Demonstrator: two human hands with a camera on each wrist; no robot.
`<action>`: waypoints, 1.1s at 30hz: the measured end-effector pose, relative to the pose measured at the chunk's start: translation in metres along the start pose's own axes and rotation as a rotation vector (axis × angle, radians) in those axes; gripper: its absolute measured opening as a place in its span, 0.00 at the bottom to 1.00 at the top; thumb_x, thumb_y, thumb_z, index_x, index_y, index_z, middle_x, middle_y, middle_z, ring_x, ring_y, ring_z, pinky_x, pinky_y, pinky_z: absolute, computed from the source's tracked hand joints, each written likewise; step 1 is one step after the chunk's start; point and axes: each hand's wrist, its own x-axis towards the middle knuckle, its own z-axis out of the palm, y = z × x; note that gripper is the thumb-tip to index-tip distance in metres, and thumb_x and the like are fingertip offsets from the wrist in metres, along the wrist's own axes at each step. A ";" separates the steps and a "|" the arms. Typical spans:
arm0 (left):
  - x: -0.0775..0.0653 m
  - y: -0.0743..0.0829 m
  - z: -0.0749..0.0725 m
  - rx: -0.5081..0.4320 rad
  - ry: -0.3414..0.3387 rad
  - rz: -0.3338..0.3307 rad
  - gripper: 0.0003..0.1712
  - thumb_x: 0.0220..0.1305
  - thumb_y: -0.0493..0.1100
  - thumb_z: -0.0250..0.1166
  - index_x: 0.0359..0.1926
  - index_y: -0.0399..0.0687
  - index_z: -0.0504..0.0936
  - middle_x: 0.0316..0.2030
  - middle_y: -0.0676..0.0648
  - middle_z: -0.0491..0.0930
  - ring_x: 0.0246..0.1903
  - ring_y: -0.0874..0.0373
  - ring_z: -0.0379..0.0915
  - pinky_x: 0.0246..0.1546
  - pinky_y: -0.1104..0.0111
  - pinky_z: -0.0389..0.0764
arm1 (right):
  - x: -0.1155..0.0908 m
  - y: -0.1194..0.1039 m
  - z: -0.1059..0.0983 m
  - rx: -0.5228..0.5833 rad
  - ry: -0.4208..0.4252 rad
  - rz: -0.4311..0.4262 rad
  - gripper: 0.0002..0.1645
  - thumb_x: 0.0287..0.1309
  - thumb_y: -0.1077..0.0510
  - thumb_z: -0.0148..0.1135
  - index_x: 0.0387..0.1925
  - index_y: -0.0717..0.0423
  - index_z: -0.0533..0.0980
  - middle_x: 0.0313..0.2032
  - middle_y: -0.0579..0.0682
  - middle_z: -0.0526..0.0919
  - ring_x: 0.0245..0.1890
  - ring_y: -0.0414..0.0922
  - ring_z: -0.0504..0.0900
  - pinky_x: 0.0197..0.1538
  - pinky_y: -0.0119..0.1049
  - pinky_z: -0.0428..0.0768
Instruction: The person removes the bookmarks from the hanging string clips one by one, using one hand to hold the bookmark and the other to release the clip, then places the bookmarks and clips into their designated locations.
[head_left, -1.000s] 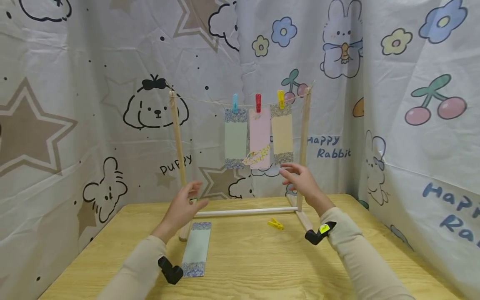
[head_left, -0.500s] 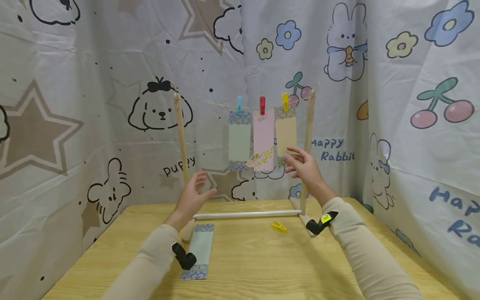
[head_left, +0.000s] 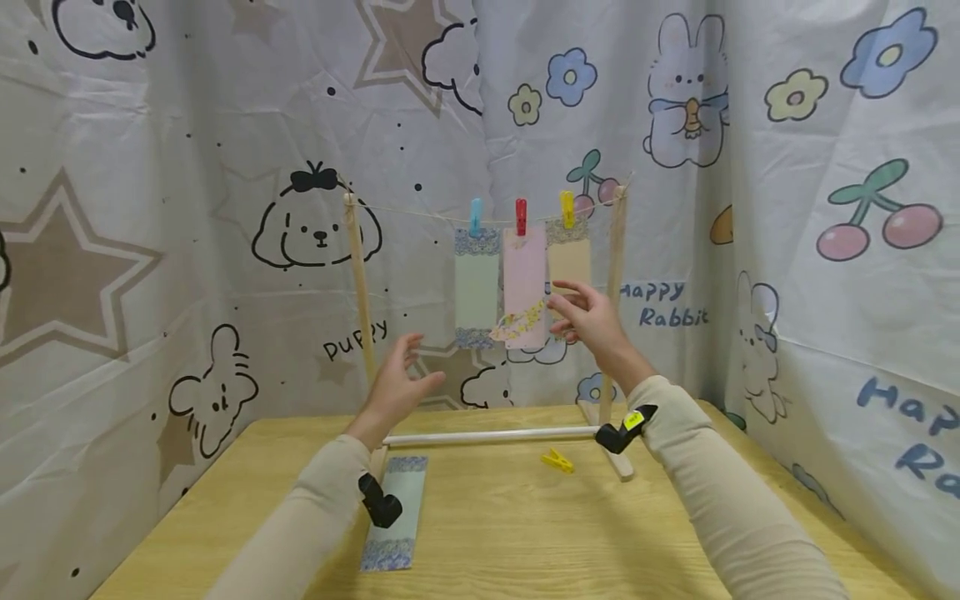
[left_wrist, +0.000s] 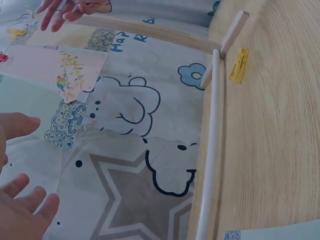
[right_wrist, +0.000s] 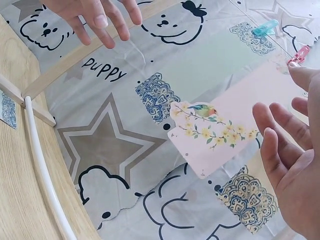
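Pink card (head_left: 523, 271) hangs by its red peg (head_left: 521, 217) between green card (head_left: 476, 287) and yellow card (head_left: 570, 258); over the past second the right hand (head_left: 597, 323) has risen from the yellow card's lower edge to cover its lower part, fingertips by the pink one's right edge, contact uncertain. Left hand (head_left: 396, 387) has moved up and inward, nearer the green card but apart; fingers of both spread, loosely bent, holding nothing. Hung row, flat card (head_left: 410, 507) and loose yellow peg (head_left: 557, 461) on the table (head_left: 495, 533) unchanged, so judged as hands closing in, nothing rearranged.
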 end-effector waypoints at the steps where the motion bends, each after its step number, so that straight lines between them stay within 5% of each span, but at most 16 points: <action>1: 0.001 0.001 0.000 0.012 0.003 0.006 0.45 0.66 0.37 0.72 0.77 0.44 0.58 0.75 0.37 0.58 0.73 0.35 0.55 0.70 0.44 0.65 | 0.002 -0.002 0.002 0.001 -0.004 -0.005 0.33 0.75 0.48 0.61 0.74 0.56 0.67 0.61 0.64 0.79 0.31 0.41 0.86 0.30 0.30 0.82; 15: 0.030 0.004 0.005 -0.038 0.047 -0.003 0.47 0.66 0.38 0.73 0.79 0.47 0.56 0.76 0.38 0.56 0.74 0.37 0.55 0.69 0.46 0.68 | 0.021 -0.013 0.015 -0.026 0.002 -0.032 0.32 0.75 0.45 0.60 0.73 0.53 0.69 0.59 0.58 0.81 0.36 0.50 0.87 0.32 0.32 0.82; 26: 0.050 0.002 0.017 -0.113 -0.026 -0.009 0.48 0.66 0.35 0.72 0.79 0.47 0.55 0.77 0.37 0.54 0.75 0.36 0.52 0.70 0.45 0.67 | 0.036 -0.025 0.022 0.026 0.048 -0.056 0.28 0.76 0.48 0.60 0.70 0.55 0.71 0.57 0.59 0.82 0.32 0.44 0.86 0.32 0.34 0.82; 33: 0.059 -0.001 0.029 -0.082 -0.053 0.021 0.50 0.66 0.34 0.71 0.80 0.44 0.52 0.77 0.33 0.53 0.74 0.32 0.51 0.70 0.42 0.64 | 0.045 -0.033 0.031 0.033 0.055 -0.114 0.26 0.77 0.49 0.59 0.68 0.56 0.73 0.57 0.59 0.83 0.30 0.44 0.86 0.31 0.33 0.80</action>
